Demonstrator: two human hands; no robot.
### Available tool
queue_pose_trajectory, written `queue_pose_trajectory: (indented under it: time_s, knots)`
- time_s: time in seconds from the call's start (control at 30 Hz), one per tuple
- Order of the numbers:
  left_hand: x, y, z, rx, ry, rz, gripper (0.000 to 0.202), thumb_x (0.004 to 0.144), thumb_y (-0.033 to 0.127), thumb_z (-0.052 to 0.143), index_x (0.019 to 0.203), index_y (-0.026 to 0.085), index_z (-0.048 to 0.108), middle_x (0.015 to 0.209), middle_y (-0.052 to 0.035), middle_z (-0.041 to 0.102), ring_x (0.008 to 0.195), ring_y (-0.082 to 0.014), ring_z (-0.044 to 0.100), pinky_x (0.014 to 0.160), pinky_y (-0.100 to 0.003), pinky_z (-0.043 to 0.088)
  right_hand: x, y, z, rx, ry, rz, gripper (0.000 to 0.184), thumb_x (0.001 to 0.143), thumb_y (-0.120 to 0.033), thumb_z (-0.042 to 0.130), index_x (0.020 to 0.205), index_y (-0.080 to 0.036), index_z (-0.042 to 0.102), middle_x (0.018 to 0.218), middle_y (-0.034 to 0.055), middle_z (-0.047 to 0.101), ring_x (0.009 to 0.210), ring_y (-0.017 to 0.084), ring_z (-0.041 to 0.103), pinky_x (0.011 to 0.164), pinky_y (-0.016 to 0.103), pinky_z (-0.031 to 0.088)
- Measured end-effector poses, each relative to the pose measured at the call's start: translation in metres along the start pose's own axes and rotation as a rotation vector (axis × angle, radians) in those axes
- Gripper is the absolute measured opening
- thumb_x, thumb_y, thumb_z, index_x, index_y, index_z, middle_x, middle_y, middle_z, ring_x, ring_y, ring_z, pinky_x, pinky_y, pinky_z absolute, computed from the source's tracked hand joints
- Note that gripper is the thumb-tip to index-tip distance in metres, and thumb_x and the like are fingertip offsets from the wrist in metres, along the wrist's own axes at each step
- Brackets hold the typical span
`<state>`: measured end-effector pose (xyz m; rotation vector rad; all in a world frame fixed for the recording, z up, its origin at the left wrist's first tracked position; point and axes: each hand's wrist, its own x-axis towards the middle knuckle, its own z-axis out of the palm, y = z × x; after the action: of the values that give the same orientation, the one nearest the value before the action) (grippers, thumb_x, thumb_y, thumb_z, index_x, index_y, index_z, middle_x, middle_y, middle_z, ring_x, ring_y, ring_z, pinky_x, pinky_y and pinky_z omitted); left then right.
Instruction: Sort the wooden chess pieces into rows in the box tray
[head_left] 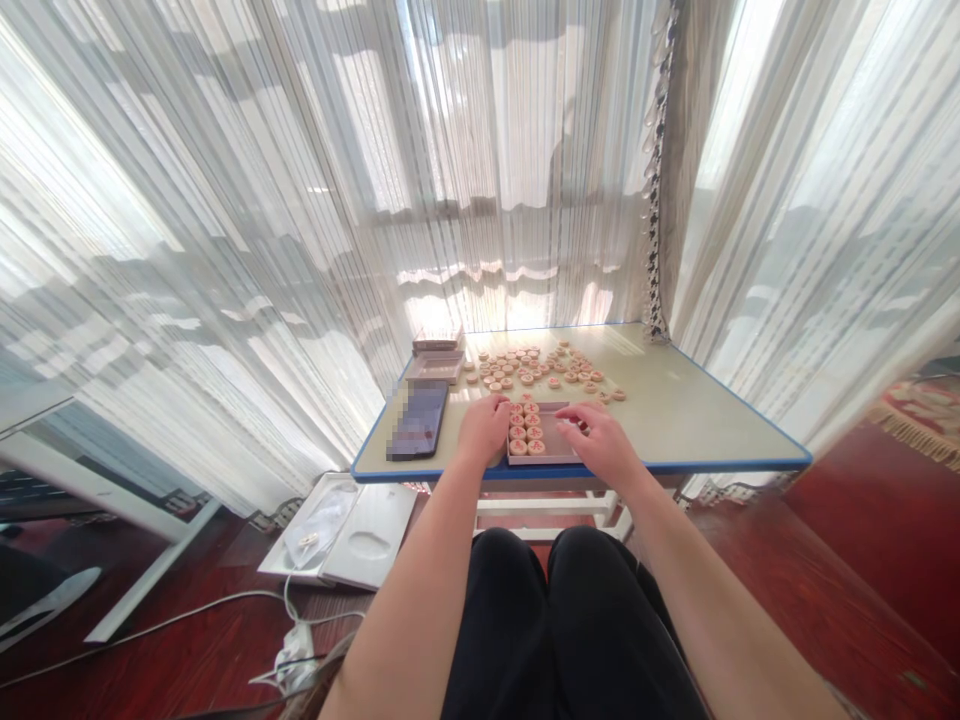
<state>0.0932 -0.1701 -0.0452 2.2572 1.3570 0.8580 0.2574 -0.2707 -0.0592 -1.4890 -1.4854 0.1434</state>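
Note:
A shallow pinkish box [556,446] sits at the table's near edge, with two columns of round wooden xiangqi pieces [534,433] in its left part, their red characters facing up. My left hand [484,428] is at the box's left wall, its fingers curled against the side near the far corner. Over the box's right part is my right hand [598,437], its thumb and fingers apart, with no piece visible in them. Many loose xiangqi pieces [527,378] lie scattered beyond the box, a few close to my right fingertips.
A phone [424,420] lies on the table [697,410] to the left. Behind it are another shallow box [435,367] and a stacked case [437,340]. Sheer curtains [510,180] hang behind. An open white box [360,535] and a power strip [295,655] with cables are on the floor.

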Motion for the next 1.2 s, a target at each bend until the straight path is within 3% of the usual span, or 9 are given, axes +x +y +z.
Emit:
queue_pose_trajectory:
  time_s: [0.3, 0.43, 0.53, 0.63, 0.77, 0.9, 1.07, 1.13, 1.2]
  knots:
    - [-0.001, 0.001, -0.002, -0.003, -0.01, -0.025, 0.034, 0.084, 0.027, 0.037, 0.098, 0.018, 0.067, 0.104, -0.0093, 0.067, 0.098, -0.0219, 0.058, 0.085, -0.031, 0.041, 0.0, 0.0, -0.004, 0.147, -0.002, 0.084, 0.021, 0.075, -0.031, 0.053, 0.085, -0.019, 0.068, 0.09, 0.0065, 0.065, 0.078, 0.019, 0.059, 0.072, 0.032, 0.048]
    - [-0.001, 0.0, -0.003, -0.029, 0.068, -0.038, 0.034, 0.083, 0.026, 0.04, 0.103, 0.014, 0.065, 0.11, -0.0116, 0.064, 0.103, -0.0219, 0.055, 0.092, -0.032, 0.039, -0.001, 0.004, -0.004, 0.287, 0.004, 0.164, 0.021, 0.074, -0.033, 0.056, 0.085, -0.019, 0.068, 0.089, 0.0056, 0.067, 0.075, 0.019, 0.059, 0.072, 0.033, 0.047]
    - [-0.003, 0.003, -0.009, -0.173, 0.126, -0.077, 0.03, 0.083, 0.023, 0.039, 0.093, 0.013, 0.065, 0.102, -0.0118, 0.065, 0.101, -0.0214, 0.056, 0.091, -0.033, 0.041, 0.0, 0.004, -0.009, 0.464, 0.083, 0.237, 0.017, 0.073, -0.032, 0.057, 0.08, -0.02, 0.067, 0.082, 0.0045, 0.066, 0.074, 0.018, 0.058, 0.069, 0.031, 0.047]
    - [-0.004, 0.016, -0.019, -0.545, 0.186, -0.149, 0.032, 0.086, 0.03, 0.036, 0.098, 0.015, 0.062, 0.101, -0.0092, 0.065, 0.089, -0.0172, 0.06, 0.075, -0.028, 0.048, 0.009, -0.004, -0.02, 0.605, 0.201, 0.261, 0.012, 0.071, -0.029, 0.058, 0.077, -0.02, 0.064, 0.071, 0.0015, 0.061, 0.066, 0.015, 0.054, 0.06, 0.027, 0.044]
    - [0.018, 0.045, -0.031, -0.642, 0.293, -0.037, 0.033, 0.086, 0.035, 0.04, 0.102, 0.017, 0.062, 0.101, -0.0074, 0.065, 0.088, -0.0156, 0.06, 0.071, -0.024, 0.048, 0.052, -0.023, -0.038, 0.717, 0.09, 0.202, 0.017, 0.071, -0.03, 0.058, 0.086, -0.022, 0.059, 0.071, -0.0008, 0.054, 0.059, 0.011, 0.049, 0.052, 0.024, 0.04]
    - [0.075, 0.065, -0.033, -0.387, 0.141, 0.027, 0.038, 0.081, 0.034, 0.05, 0.112, 0.015, 0.06, 0.096, -0.0078, 0.066, 0.082, -0.0178, 0.06, 0.07, -0.026, 0.047, 0.121, -0.016, -0.035, 0.563, 0.119, 0.125, 0.026, 0.076, -0.033, 0.05, 0.099, -0.023, 0.057, 0.077, 0.0002, 0.055, 0.061, 0.011, 0.05, 0.051, 0.023, 0.039]
    - [0.13, 0.058, -0.009, 0.225, -0.093, 0.077, 0.043, 0.081, 0.029, 0.051, 0.121, 0.014, 0.055, 0.103, -0.0114, 0.065, 0.096, -0.0248, 0.058, 0.085, -0.033, 0.043, 0.164, 0.052, -0.015, 0.028, 0.179, 0.011, 0.032, 0.081, -0.036, 0.046, 0.106, -0.022, 0.06, 0.084, 0.0042, 0.06, 0.071, 0.016, 0.053, 0.067, 0.032, 0.045]
    - [0.135, 0.046, 0.003, 0.354, -0.139, 0.09, 0.039, 0.083, 0.027, 0.048, 0.119, 0.016, 0.057, 0.108, -0.0118, 0.063, 0.101, -0.0264, 0.056, 0.087, -0.034, 0.042, 0.165, 0.082, -0.011, -0.256, 0.047, -0.065, 0.031, 0.077, -0.035, 0.051, 0.103, -0.021, 0.064, 0.086, 0.006, 0.063, 0.083, 0.022, 0.054, 0.079, 0.038, 0.043]
    - [0.135, 0.033, 0.014, 0.447, -0.148, 0.097, 0.035, 0.084, 0.024, 0.044, 0.115, 0.019, 0.059, 0.109, -0.0117, 0.062, 0.104, -0.0265, 0.054, 0.087, -0.035, 0.043, 0.164, 0.104, -0.011, -0.421, -0.09, -0.025, 0.033, 0.077, -0.034, 0.051, 0.104, -0.021, 0.066, 0.092, 0.007, 0.065, 0.091, 0.025, 0.055, 0.084, 0.039, 0.042]
